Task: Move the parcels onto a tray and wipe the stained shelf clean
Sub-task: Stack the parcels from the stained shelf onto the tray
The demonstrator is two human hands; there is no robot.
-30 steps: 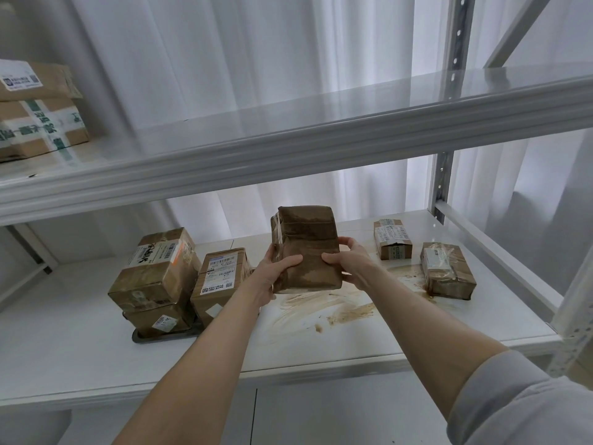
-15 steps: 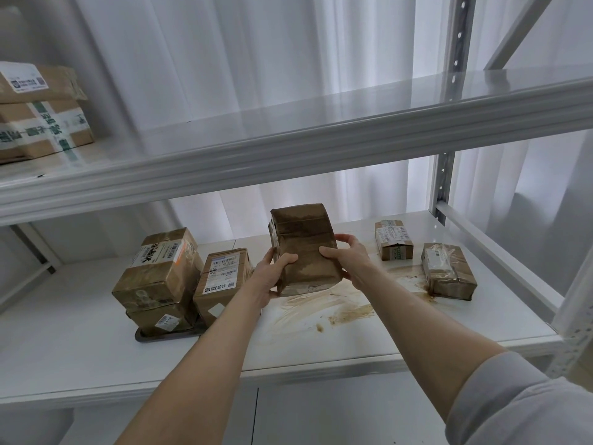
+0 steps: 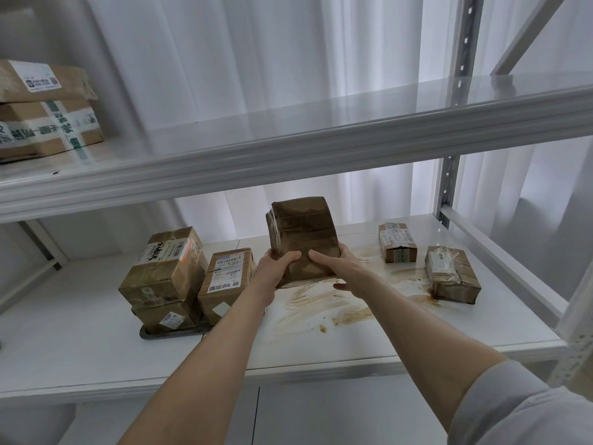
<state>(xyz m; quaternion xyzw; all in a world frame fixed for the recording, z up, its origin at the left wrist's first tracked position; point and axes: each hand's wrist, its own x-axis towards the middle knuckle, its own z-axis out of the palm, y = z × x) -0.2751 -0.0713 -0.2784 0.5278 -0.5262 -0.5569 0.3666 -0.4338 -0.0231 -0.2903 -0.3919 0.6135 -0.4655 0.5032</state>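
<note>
Brown taped cardboard parcel (image 3: pixel 303 232) is hanging upright, left hand (image 3: pixel 275 269) and right hand (image 3: pixel 338 268) gripping its sides; dark flat tray (image 3: pixel 170 333) is lying leftward, nearer the left hand.

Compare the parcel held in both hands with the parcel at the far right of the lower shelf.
The held parcel stands on end, gripped by the left hand and right hand; the far-right parcel lies flat on the shelf, untouched. The held parcel looks plain brown, no label in view; the far-right parcel carries a white label. Both are brown and taped.
</note>
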